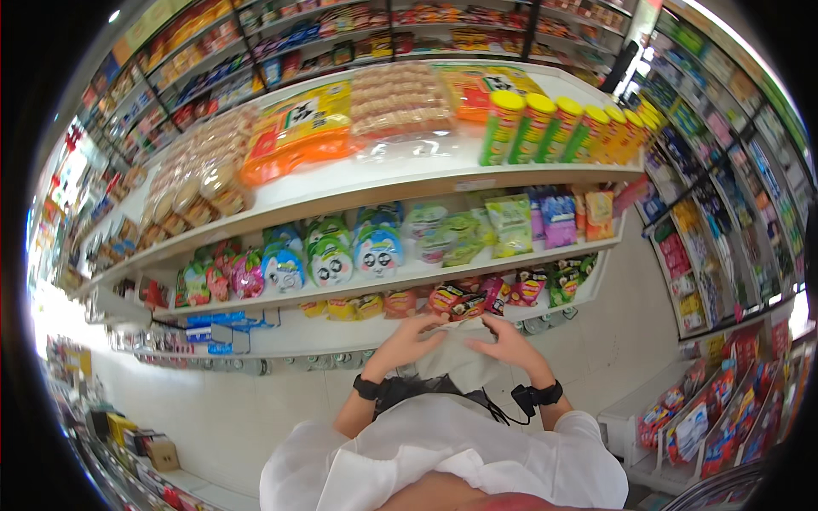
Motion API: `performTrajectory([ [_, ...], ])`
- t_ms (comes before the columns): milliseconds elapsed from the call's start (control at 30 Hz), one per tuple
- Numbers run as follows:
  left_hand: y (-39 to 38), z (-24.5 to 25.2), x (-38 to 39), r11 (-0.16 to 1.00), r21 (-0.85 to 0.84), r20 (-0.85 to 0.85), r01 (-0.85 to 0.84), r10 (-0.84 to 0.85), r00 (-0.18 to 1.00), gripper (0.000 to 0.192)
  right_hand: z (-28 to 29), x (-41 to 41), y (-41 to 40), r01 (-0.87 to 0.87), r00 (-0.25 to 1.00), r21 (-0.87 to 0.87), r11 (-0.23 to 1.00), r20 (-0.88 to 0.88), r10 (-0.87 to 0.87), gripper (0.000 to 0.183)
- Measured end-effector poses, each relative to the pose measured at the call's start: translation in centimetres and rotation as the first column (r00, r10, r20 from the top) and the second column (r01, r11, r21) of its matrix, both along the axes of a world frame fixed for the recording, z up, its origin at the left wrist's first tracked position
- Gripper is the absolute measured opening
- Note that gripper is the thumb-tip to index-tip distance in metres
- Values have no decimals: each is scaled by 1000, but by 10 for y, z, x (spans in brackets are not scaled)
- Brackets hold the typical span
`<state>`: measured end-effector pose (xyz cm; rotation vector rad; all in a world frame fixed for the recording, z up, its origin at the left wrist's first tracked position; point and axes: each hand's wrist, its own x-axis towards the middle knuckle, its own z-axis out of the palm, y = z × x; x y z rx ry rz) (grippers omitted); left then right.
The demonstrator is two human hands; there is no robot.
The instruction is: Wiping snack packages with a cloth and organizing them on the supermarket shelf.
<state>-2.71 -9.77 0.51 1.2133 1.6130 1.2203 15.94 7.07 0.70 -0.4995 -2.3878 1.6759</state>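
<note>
Low in front of my body, my left hand [409, 345] and my right hand [508, 345] grip a light grey cloth [457, 351] by its upper edge, one hand at each side. The cloth hangs in folds between them. Black bands circle both wrists, and a black cable runs by the right one. Just beyond the fingers, bagged snacks [454, 300] in dark and red packs lie on a lower white shelf. Parts of the fingertips are hard to make out against the packs.
A white shelf unit [409, 175] spans the view ahead, with yellow-lidded canisters [501, 128] and large snack bags [307, 128] on top. Bottles stand low under it. To the right is a rack of red packs [722, 409]; at lower left, a cardboard box [163, 455].
</note>
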Motion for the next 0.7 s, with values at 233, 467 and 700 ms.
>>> performTrajectory([
  [233,18,4,24,998,3,-143,57,-56,988,24,-30,60,13,35,998,-45,998,57,-32,44],
  [467,35,39,52,997,-34,72,70,-67,995,33,0,84,3,226,950,-361,905,-125,-287,30],
  [700,22,15,35,995,-31,74,100,-97,993,25,-25,58,-29,407,830,-344,846,-247,-500,34],
])
